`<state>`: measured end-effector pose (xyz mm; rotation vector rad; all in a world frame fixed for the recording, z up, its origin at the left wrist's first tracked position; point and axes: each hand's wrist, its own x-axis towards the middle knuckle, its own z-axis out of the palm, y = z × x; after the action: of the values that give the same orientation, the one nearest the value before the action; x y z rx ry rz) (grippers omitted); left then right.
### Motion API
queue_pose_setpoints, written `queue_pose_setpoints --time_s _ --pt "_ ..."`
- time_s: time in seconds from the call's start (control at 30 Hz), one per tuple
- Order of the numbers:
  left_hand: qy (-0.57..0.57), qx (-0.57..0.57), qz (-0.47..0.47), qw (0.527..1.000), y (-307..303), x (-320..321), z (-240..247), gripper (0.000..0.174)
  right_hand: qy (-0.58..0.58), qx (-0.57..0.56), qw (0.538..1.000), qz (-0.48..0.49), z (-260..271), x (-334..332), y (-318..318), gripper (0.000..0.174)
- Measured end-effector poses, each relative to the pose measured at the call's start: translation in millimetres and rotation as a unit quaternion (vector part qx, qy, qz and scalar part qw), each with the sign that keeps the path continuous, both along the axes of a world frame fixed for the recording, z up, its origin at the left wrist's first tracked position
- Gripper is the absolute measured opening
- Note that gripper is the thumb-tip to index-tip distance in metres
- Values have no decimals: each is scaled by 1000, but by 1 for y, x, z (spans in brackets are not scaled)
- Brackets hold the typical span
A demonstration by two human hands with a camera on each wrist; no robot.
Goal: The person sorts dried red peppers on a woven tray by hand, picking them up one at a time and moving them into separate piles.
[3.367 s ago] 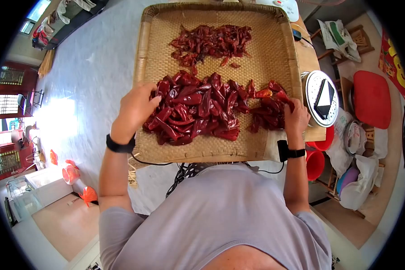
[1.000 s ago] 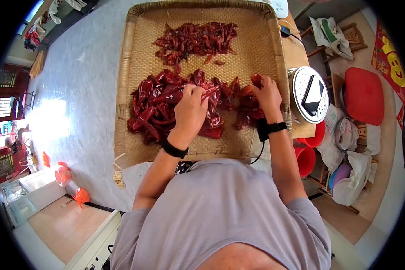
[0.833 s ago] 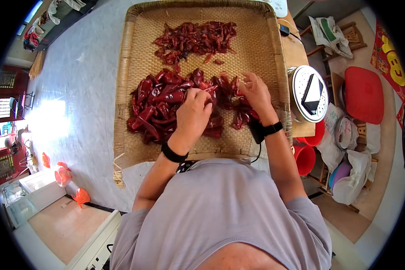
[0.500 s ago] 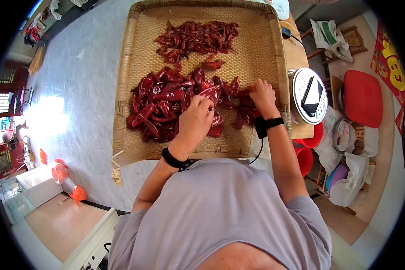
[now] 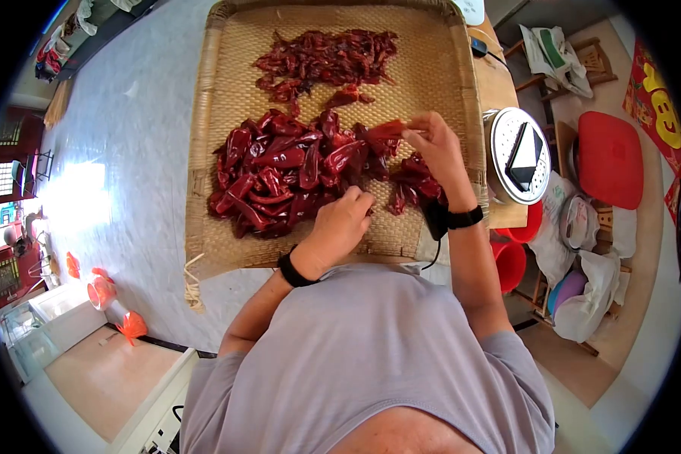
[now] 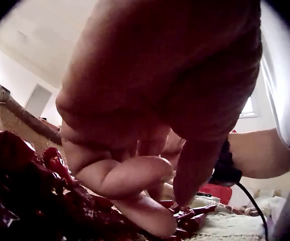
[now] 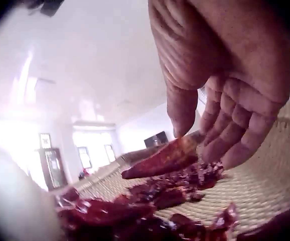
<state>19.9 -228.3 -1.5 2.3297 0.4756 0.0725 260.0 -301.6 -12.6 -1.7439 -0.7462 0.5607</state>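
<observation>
In the head view my right hand [image 5: 440,151] is over the tray, right of the big pile. It pinches an orange-red dried chili pepper [image 7: 162,159] at one end between thumb and fingers; the pepper's dark tip points left. My left hand [image 5: 339,227], fingers bent, is at the near edge of the big pile of glossy dark-red dried chilies [image 5: 276,170]. I cannot tell whether it holds one. A smaller heap of chilies [image 5: 418,180] lies by my right wrist. Across the far part of the woven bamboo tray [image 5: 431,64] spreads a pile of thinner, shrivelled chilies [image 5: 329,62].
The tray has a raised rim. One chili [image 5: 346,96] lies just below the far pile. To the right stands a round white perforated lid [image 5: 499,151] with a phone [image 5: 523,160] on it. Beyond are red buckets [image 5: 509,265] and a red stool seat [image 5: 611,159].
My left hand has drawn back toward my body from the middle of the pile. My right hand has lifted a chili from the small heap. Another chili now lies near the far pile.
</observation>
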Motion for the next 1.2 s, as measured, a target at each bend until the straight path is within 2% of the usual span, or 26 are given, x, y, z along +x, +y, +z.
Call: queue_pose_setpoints --time_s 0.03,0.13,0.23,0.33,0.47,0.57,0.77,0.87,0.97,1.1,1.2 --pt "7 3 -6 1000 -2 0 -1 25 29 5 1000 7 2 -2 0 34" --pt "26 6 -27 999 -8 -2 -6 26 -69 -67 995 -8 6 -1 1 37" --pt "40 24 -60 997 -12 -7 -15 28 -193 -140 970 39 1 1 13 39" --pt "22 43 -73 996 -14 -12 -25 32 -251 -179 947 88 2 -8 42 39" --pt "11 50 -52 997 -15 -12 -25 35 -345 -124 924 111 -29 -10 80 40" --pt "20 66 -52 996 -17 -13 -29 36 -361 -147 918 79 -48 -10 101 35" --pt "2 71 -57 996 -17 -19 -41 36 -286 -207 930 98 -43 -9 106 24" --pt "-1 81 -63 995 -18 -19 -44 36 -340 -173 922 65 -52 -9 100 24" --pt "-3 84 -67 994 -17 -20 -44 36 -310 -132 940 52 -42 -10 85 22" --pt "-7 81 -76 994 -16 -20 -42 34 -257 -239 935 46 -35 -13 76 18" --pt "7 80 -81 993 -16 -18 -41 32 -201 -235 949 62 -43 -10 72 16"
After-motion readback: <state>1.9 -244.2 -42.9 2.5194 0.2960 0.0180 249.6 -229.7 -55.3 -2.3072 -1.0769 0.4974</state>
